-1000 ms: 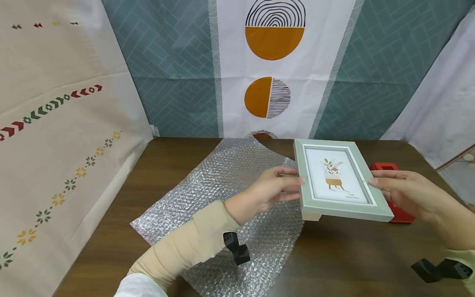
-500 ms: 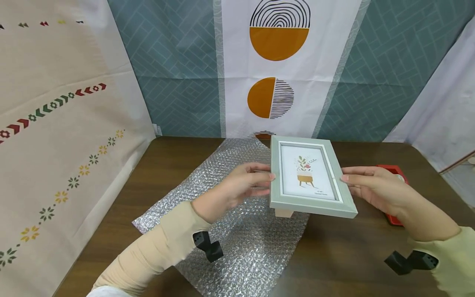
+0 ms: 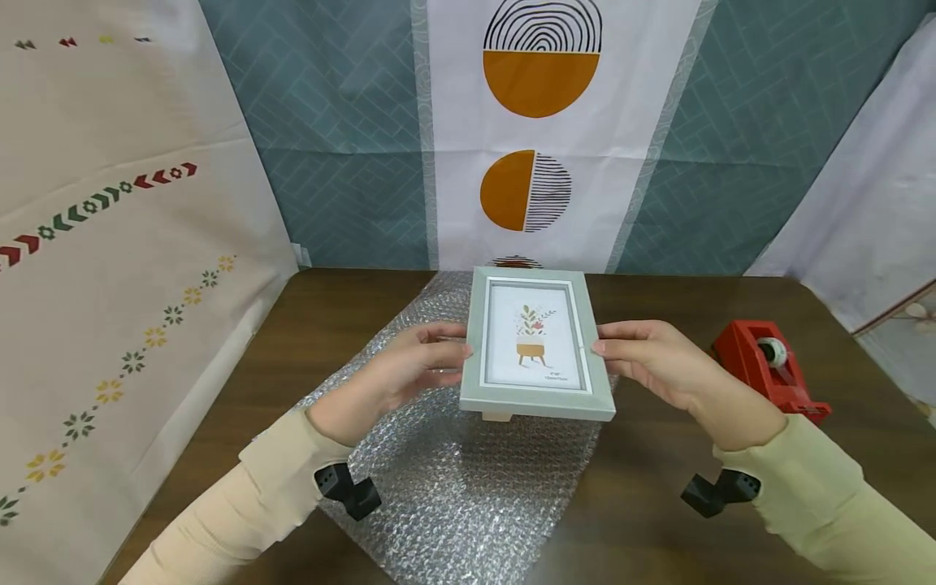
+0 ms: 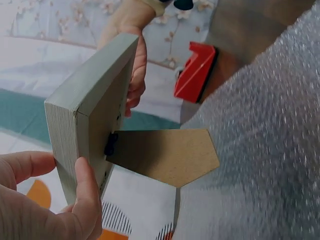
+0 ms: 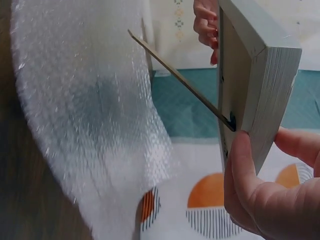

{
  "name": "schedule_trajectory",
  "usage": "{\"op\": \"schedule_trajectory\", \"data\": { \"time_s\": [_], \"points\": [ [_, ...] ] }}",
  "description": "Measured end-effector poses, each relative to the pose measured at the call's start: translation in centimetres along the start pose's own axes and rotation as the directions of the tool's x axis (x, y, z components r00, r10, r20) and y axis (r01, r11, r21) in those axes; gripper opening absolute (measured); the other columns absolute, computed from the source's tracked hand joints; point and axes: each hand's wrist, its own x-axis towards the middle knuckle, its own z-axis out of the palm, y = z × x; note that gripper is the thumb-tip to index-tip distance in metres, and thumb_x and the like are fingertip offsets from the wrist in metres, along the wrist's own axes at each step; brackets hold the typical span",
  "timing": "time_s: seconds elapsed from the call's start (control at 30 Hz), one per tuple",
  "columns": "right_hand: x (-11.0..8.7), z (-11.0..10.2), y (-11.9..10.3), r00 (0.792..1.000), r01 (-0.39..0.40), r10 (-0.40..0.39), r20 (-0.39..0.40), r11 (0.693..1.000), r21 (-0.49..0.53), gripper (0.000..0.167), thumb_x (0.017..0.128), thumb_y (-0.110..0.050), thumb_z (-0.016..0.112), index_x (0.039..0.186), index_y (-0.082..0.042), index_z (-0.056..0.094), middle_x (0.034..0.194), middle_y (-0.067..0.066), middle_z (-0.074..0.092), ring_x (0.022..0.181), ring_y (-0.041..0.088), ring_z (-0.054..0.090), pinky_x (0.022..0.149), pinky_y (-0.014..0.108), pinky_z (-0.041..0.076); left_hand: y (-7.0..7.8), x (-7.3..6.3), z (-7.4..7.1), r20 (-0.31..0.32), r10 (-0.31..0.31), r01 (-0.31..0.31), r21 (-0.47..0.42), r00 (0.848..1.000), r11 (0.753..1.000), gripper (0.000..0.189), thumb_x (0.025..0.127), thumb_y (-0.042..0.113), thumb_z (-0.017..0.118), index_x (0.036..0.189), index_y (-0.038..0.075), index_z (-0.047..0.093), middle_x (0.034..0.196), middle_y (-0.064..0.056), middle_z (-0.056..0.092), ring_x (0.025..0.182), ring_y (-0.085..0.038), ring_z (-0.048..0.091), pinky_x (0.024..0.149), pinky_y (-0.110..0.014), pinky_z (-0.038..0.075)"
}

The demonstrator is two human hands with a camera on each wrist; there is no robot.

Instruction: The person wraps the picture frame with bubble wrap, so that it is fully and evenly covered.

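While hands (image 3: 409,364) (image 3: 658,364) pinch opposite sides, picture frame (image 3: 534,341) between, over bubble wrap (image 3: 475,496)

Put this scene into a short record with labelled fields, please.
Item held: pale green picture frame, front toward the head camera
Shown inside: potted-plant print
Back stand: swung out
Left grip: pinches the frame's left edge
Right grip: pinches its right edge
Below: bubble wrap, spread on the brown table
Right side: red tape dispenser, on the table
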Motion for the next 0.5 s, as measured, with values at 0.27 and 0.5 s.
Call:
{"op": "schedule_trajectory", "data": {
  "time_s": [0.27,0.5],
  "points": [
    [1.9,2.5,-0.3,1.000,0.003,-0.003,0.010,1.000,0.003,0.057,0.093,-0.006,0.057,0.137,0.019,0.031,0.128,0.024,0.051,0.092,0.007,0.065,0.085,0.022,0.053,-0.7,-0.8,-2.8,-0.030,0.005,-0.003,0.077,1.000,0.997,0.051,0.090,0.011,0.058,0.136,-0.006,0.042,0.125,-0.018,0.052,0.093,-0.015,0.063,0.087,-0.030,0.054],
    [4.2,4.6,1.3,0.999,-0.003,0.003,0.038,1.000,0.011,0.049,0.092,-0.001,0.056,0.132,0.021,0.037,0.129,0.031,0.052,0.092,0.011,0.066,0.085,0.025,0.054,-1.4,-1.4,-5.4,-0.034,-0.004,0.009,0.160,0.999,0.987,0.057,0.091,0.014,0.058,0.139,-0.007,0.036,0.133,-0.024,0.046,0.102,-0.019,0.061,0.094,-0.035,0.051]
  ]
}}
